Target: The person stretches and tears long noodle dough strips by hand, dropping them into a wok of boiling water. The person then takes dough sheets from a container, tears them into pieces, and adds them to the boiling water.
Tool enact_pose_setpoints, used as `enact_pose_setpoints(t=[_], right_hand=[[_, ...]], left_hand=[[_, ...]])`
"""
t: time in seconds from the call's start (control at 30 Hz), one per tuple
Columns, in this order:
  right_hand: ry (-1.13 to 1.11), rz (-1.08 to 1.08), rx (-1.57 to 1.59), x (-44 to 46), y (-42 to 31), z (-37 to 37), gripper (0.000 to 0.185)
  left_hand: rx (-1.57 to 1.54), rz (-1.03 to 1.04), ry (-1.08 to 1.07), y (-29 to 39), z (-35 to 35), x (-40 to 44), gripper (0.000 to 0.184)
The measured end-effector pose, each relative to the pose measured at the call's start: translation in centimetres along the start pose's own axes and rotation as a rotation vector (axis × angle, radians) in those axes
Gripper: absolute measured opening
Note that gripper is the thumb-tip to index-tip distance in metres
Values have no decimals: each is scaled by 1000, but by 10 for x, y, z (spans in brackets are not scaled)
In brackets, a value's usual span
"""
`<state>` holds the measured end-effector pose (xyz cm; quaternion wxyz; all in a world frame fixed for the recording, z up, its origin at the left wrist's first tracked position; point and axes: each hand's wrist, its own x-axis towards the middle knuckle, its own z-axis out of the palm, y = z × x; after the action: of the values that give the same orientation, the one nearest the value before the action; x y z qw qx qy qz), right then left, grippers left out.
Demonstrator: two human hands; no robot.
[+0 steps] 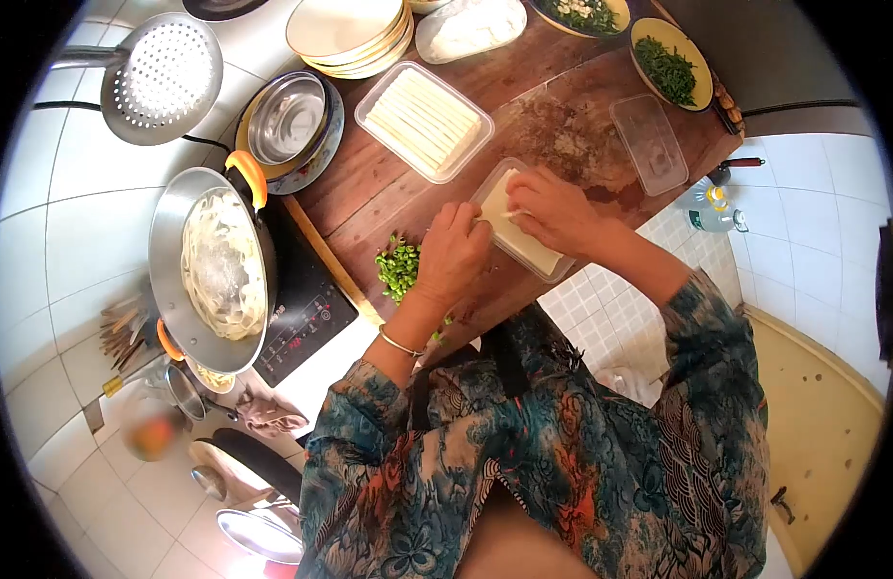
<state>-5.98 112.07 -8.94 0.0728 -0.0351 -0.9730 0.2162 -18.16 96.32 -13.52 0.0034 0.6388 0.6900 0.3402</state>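
A clear plastic container (560, 273) stands at the front of the wooden board, holding a flat pale yellow sheet or block (517, 239). My left hand (456, 253) is closed at the container's left edge, thumb and fingers pinched together. Reaching over the container from the right, my right hand (559, 212) has its fingers curled down onto the pale surface. A thin whitish bit shows between the two hands, too small to name. Just left of my left hand lies a pile of chopped green pieces (398, 267). A second plastic container (424, 121) behind holds several pale strips.
A wok (162, 241) with white strips in bubbling liquid sits on the induction cooker (306, 314) at left. Plates (340, 34), a metal bowl (287, 118), a bowl of chopped greens (670, 75) and a clear lid (649, 145) stand around the board (562, 116).
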Motion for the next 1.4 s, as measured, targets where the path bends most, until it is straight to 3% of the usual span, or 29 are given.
enact_pose_setpoints(t=[0.1, 0.2, 0.3, 0.4, 0.43, 0.53, 0.57, 0.67, 0.7, 0.8, 1.03, 1.23, 1.4], right_hand=[[-39, 391, 458, -35, -24, -39, 14], [322, 487, 551, -63, -47, -57, 12], [409, 459, 696, -67, -67, -60, 14], [454, 276, 568, -52, -83, -56, 14], [439, 343, 497, -52, -82, -54, 17], [480, 449, 645, -46, -82, -57, 22], [491, 471, 874, -47, -80, -48, 28], [226, 640, 1206, -46, -89, -41, 25], [298, 494, 1072, -45, -90, -30, 23], [283, 528, 1158, -41, -101, -25, 21], [571, 620, 1329, -16, -121, -6, 23], [897, 580, 1545, 8, -117, -8, 21], [954, 507, 1500, 17, -104, -6, 25]], left_hand=[[-26, -41, -52, -1, 4, -1, 11], [70, -64, 14, 15, -8, 6, 23], [-362, -69, 84, 57, -29, 18, 32], [-980, -275, 68, 88, -25, 21, 34], [-1056, -471, -120, 86, -26, 19, 25], [-1324, -634, -127, 94, -33, 18, 22], [-1314, -647, -135, 96, -37, 15, 22], [-1289, -675, -159, 94, -44, 7, 21], [-1289, -683, -173, 91, -43, 1, 21], [-1325, -702, -134, 87, -43, -12, 20], [-1285, -819, -132, 72, -66, -48, 21], [-980, -856, -25, 54, -91, -111, 22], [-714, -832, 78, 34, -128, -184, 20]])
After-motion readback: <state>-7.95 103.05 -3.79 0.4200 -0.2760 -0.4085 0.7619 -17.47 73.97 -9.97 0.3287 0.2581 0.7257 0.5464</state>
